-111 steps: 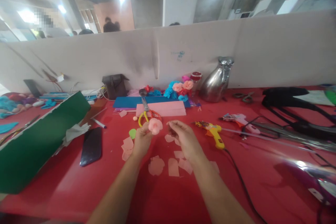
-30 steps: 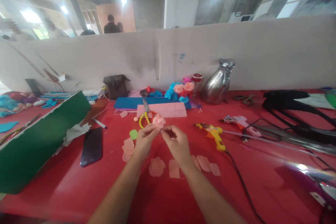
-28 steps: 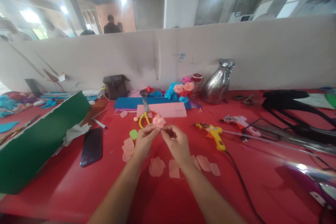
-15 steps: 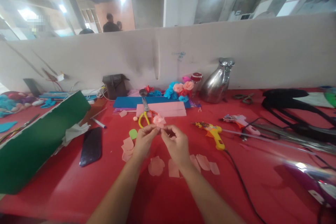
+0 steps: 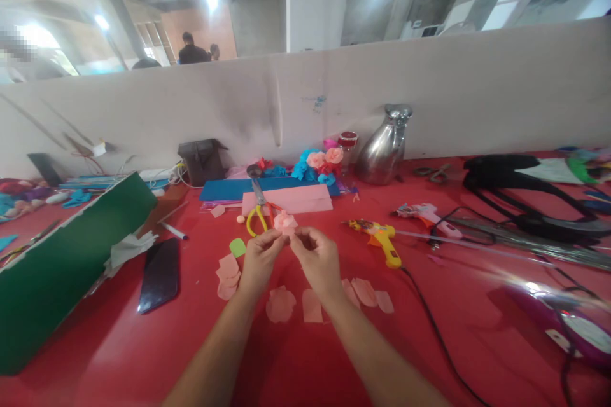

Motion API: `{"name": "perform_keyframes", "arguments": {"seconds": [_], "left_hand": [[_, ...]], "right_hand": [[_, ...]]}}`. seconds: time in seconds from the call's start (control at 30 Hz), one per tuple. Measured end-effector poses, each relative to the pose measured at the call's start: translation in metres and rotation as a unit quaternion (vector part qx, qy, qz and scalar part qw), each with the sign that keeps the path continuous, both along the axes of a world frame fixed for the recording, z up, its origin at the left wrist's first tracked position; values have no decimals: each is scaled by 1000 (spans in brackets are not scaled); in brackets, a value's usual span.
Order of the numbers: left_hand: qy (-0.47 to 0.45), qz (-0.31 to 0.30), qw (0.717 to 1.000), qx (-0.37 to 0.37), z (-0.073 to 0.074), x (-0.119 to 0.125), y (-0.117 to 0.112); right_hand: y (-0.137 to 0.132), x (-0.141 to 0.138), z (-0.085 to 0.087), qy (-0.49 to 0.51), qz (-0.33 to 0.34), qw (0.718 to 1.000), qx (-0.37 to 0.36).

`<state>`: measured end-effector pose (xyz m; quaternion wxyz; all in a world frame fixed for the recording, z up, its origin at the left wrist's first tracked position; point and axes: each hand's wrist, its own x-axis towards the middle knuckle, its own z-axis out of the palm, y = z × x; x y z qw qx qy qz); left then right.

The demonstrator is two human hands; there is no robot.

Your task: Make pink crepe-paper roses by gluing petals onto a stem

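Observation:
Between my fingertips is a small pink paper flower (image 5: 285, 222), its petals facing up and away from me. My left hand (image 5: 262, 255) pinches its base from the left, and my right hand (image 5: 316, 259) pinches it from the right. Just behind the flower lie scissors (image 5: 257, 221) with one yellow and one red handle. Cut pink paper petals (image 5: 229, 270) are stacked left of my left hand beside a green paper piece (image 5: 237, 247). More pink petals (image 5: 365, 292) lie by my right wrist, and a scalloped pink paper piece (image 5: 281, 304) rests between my forearms.
A yellow glue gun (image 5: 382, 241) and a pink-white glue gun (image 5: 429, 219) lie right, with cords trailing. A phone (image 5: 159, 275) and green board (image 5: 71, 273) are left. Folded pink paper (image 5: 296, 199), finished paper flowers (image 5: 317, 162) and a metal jug (image 5: 386, 146) stand behind.
The camera view has turned slightly, so the surroundings sit further left. Both hands still pinch the flower, which appears slightly turned and more open.

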<state>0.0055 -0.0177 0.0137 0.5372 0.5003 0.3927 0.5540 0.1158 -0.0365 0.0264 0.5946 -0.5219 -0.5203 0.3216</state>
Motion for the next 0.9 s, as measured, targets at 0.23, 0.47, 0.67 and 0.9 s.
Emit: {"name": "perform_keyframes", "arguments": {"seconds": [0.23, 0.47, 0.67, 0.9], "left_hand": [[41, 60, 996, 58, -7, 1, -2], [91, 118, 984, 98, -6, 1, -4], [108, 136, 974, 143, 1, 2, -8], [118, 134, 972, 152, -1, 0, -9]], "right_hand": [[-7, -7, -11, -172, -104, 975, 94], [-14, -15, -13, -204, -63, 970, 113], [-16, -16, -13, -179, -40, 979, 94], [-21, -16, -9, -167, -13, 982, 86]]}}
